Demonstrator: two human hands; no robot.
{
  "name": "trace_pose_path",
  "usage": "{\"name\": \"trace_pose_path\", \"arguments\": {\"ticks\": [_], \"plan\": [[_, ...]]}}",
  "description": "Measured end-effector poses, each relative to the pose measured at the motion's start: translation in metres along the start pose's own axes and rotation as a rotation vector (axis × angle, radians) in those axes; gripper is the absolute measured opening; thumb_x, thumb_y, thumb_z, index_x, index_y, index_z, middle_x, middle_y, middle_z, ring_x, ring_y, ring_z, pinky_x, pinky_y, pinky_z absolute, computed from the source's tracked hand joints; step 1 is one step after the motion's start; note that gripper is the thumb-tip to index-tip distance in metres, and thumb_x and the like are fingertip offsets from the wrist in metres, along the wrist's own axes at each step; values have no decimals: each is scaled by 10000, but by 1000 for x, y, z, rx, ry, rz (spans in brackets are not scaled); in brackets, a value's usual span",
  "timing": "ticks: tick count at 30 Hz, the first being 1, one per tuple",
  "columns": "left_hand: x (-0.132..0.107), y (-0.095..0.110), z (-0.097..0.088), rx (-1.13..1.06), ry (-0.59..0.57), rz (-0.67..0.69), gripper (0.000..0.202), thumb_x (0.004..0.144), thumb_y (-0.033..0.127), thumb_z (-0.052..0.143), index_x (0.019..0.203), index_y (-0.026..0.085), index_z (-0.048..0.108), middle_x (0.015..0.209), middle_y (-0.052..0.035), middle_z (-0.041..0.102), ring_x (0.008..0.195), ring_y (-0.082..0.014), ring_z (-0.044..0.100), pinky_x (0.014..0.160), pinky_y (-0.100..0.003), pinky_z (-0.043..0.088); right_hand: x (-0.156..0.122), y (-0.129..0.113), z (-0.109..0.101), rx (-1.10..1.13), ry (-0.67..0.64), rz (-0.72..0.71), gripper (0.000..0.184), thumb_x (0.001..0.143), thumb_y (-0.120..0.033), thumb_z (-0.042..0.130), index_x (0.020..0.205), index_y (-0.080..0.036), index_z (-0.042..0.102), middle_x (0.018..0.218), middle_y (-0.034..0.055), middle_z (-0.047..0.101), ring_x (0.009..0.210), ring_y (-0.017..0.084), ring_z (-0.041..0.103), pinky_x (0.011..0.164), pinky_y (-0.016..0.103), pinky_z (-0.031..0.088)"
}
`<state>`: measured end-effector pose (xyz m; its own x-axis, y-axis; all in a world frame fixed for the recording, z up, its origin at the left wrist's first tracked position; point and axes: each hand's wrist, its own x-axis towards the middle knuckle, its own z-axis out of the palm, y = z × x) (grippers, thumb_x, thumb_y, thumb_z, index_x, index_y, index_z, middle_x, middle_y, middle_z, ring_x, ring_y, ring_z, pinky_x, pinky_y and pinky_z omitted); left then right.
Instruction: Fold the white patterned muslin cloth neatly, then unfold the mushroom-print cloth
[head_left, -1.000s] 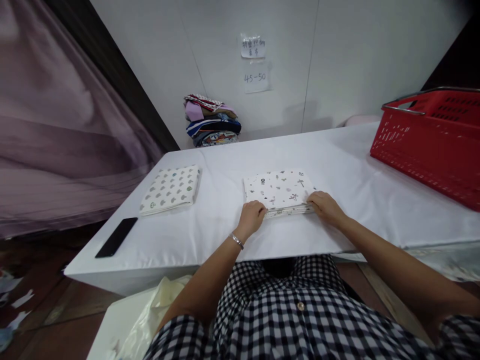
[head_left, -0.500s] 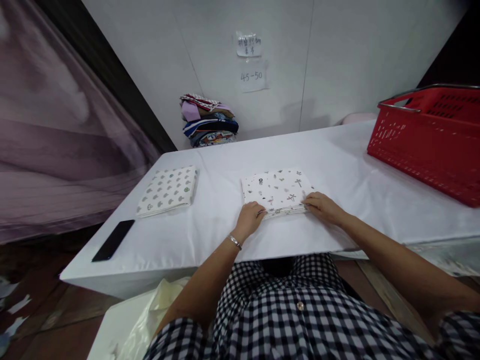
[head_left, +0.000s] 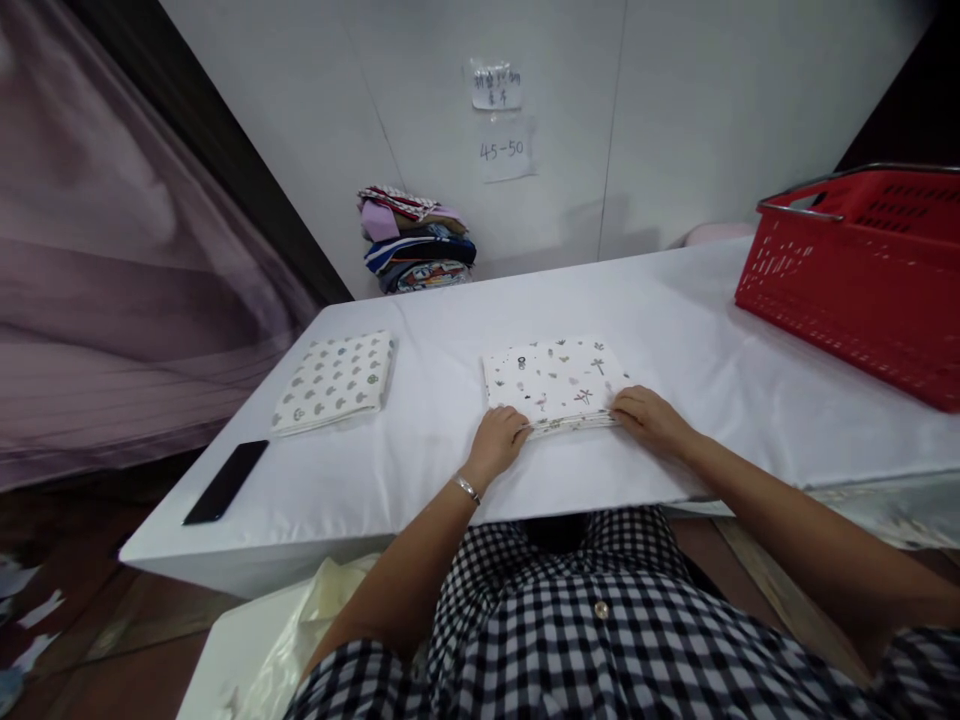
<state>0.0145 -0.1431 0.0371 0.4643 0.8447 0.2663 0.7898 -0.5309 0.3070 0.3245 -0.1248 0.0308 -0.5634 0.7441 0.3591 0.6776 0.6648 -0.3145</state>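
A folded white cloth (head_left: 555, 378) printed with small plants and animals lies in front of me, its layered edge facing my body. My left hand (head_left: 498, 440) grips the near left corner, fingers closed on the layers. At the near right corner my right hand (head_left: 651, 416) pinches the same cloth between thumb and fingers. Over to the left rests a second folded cloth (head_left: 335, 380), white with grey-green tree shapes; neither hand touches it.
Both cloths lie on a white-covered table (head_left: 442, 480). A black phone (head_left: 226, 482) sits near its left edge. At the back stands a pile of folded fabrics (head_left: 420, 245) by the wall. A red plastic basket (head_left: 862, 280) occupies the right side.
My right hand has shifted very slightly to the right along the cloth's near edge. The left hand and both cloths look almost unchanged.
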Motion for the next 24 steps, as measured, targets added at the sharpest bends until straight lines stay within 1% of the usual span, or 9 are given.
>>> {"name": "trace_pose_path", "arguments": {"ticks": [2,5,9,13,15,19,22,24], "plan": [[0,-1,0,-10,4,2,198,897,306,455,888,192,618,893,-59,580,876,-195,497,793,-342,370,-1,3,-1,18,-14,-29,211,886,-319,452,953,-219,625,966,86,612,903,230,532,800,388,427],[0,-1,0,-17,4,8,190,894,290,461,914,199,626,902,-61,583,880,-196,499,792,-344,373,0,7,0,20,-16,-51,225,886,-301,454,1009,-213,621,1000,93,606,924,229,528,802,386,429],[2,0,0,26,5,18,198,903,286,449,879,192,621,880,-52,581,862,-186,498,785,-336,381,4,8,2,-11,-3,-43,233,906,-261,417,924,-187,637,940,96,616,884,218,528,769,362,434],[0,1,1,76,33,21,211,916,278,423,855,186,602,857,-44,573,843,-175,493,773,-328,387,4,3,2,-67,29,-27,246,914,-243,398,828,-176,619,852,84,608,828,207,512,746,345,424],[-2,1,2,100,39,33,213,920,278,416,848,186,595,857,-43,571,840,-175,492,772,-329,388,2,1,2,-75,43,-25,242,915,-239,394,819,-184,610,840,75,603,820,204,507,748,347,419],[-7,0,3,111,46,61,219,921,274,414,830,183,591,849,-43,568,829,-176,491,763,-327,395,-1,1,-1,-1,26,-21,216,906,-256,414,823,-198,605,839,64,603,825,196,522,745,339,427],[-9,-2,3,99,61,87,235,924,272,407,813,180,594,838,-41,567,820,-171,488,757,-318,398,3,0,-5,32,-7,-2,229,904,-281,419,799,-199,605,803,61,604,807,193,538,730,335,442],[-9,-2,4,103,85,89,246,924,276,409,803,179,600,831,-43,568,817,-170,485,749,-316,396,11,-3,-6,37,4,2,236,906,-290,414,826,-199,616,831,67,620,829,196,553,751,345,453]]}}
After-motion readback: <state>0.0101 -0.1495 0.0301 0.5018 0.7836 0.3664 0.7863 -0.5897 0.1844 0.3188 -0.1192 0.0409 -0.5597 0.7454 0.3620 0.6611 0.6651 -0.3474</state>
